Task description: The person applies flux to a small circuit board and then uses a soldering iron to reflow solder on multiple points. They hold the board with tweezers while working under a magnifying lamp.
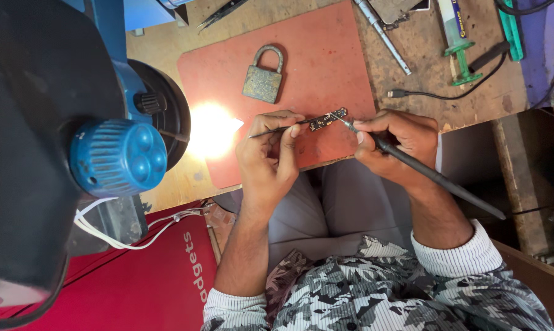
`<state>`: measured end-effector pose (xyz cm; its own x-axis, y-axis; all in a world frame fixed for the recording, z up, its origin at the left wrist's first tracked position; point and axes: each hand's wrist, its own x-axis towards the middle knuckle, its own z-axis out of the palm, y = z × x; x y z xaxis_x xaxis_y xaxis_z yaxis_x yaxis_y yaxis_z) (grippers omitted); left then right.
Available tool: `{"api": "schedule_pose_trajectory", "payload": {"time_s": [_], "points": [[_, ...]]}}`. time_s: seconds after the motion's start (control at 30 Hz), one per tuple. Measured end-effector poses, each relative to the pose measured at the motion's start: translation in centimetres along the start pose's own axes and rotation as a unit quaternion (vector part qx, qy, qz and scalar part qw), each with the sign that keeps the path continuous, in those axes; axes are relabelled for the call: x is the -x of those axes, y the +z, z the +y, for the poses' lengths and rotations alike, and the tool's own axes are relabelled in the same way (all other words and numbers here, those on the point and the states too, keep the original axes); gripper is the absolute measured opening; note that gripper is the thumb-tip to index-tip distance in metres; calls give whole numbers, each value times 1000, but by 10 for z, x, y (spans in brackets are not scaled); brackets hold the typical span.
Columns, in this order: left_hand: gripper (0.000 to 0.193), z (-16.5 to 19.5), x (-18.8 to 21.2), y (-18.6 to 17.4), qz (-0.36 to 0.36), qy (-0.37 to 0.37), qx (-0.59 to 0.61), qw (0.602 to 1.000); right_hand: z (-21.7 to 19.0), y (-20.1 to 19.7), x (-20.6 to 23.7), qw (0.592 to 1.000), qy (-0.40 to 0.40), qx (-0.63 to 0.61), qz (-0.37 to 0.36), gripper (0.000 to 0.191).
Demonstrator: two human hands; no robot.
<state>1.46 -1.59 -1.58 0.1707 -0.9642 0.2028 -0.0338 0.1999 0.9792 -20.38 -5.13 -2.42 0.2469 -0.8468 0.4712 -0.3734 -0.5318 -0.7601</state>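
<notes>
A worn wooden workbench with a scratched, stained top carries everything. On its middle lies a flat orange-red rubber mat. At 12 o'clock on the mat rests an old tarnished brass padlock. At 9 o'clock from the mat stands a blue and black microscope, with a bright light spot just beside it. At 2 o'clock lie a thin metal rod, a green-handled syringe and a black cable. Black tweezers lie at 11 o'clock.

Padlock on mat, behind small circuit board; board between hands; microscope left; syringe, cable right on counter.
</notes>
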Motion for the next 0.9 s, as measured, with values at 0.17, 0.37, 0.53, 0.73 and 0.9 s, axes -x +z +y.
{"api": "schedule_pose_trajectory", "payload": {"time_s": [0.17, 0.37, 0.53, 0.73, 0.9], "points": [[8, 0, 0, 0, -3, 8, -1, 1000, 0, -1, 1, 1000, 4, -1, -6, 11], [8, 0, 0, 0, 0, -1, 1, 1000, 1, 0, 1, 1000, 2, -3, -5, 11], [8, -1, 0, 0, 1, -9, 4, 1000, 1, 0, 0, 1000, -4, -1, -2, 11], [7, -1, 0, 0, 5, -12, -1, 1000, 0, 0, -1, 1000, -14, 14, -7, 10], [6, -1, 0, 0, 3, -10, -5, 1000, 1, 1, -1, 1000, -18, 6, -4, 10]]}}
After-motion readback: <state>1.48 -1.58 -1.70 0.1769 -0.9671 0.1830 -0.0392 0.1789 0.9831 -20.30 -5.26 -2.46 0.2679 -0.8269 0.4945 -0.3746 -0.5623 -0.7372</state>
